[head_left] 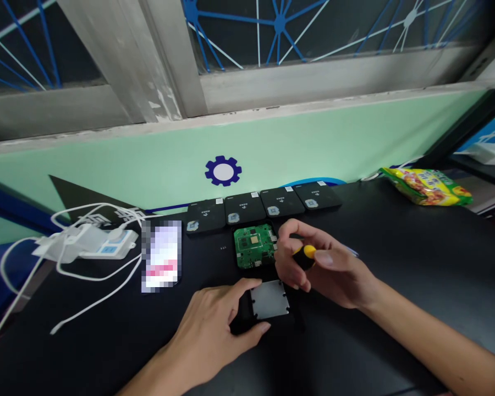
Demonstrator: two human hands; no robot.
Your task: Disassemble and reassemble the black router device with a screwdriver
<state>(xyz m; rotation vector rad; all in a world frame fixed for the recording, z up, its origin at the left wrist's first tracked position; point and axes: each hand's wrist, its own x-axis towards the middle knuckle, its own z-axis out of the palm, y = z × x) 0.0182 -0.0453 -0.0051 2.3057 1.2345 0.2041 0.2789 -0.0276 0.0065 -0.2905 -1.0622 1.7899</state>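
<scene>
My left hand (214, 324) grips a black case part, thumb at its near edge and index finger at its far edge. A silver metal plate (270, 300) with small notches along its sides sits in that part. Above and to the right of it, my right hand (325, 264) is closed around a screwdriver (304, 257) with a black and yellow handle. The screwdriver's tip is hidden. Just beyond the plate lies a green circuit board (253, 245) in an open black case. My right fingers partly overlap its right edge in view.
Several flat black boxes (243, 209) stand in a row along the wall. On the left are a pixelated phone (162, 256), a white power strip (111, 245) and loose white cables (94, 308). A yellow-green snack bag (427, 186) lies at the back right of the black table (416, 264).
</scene>
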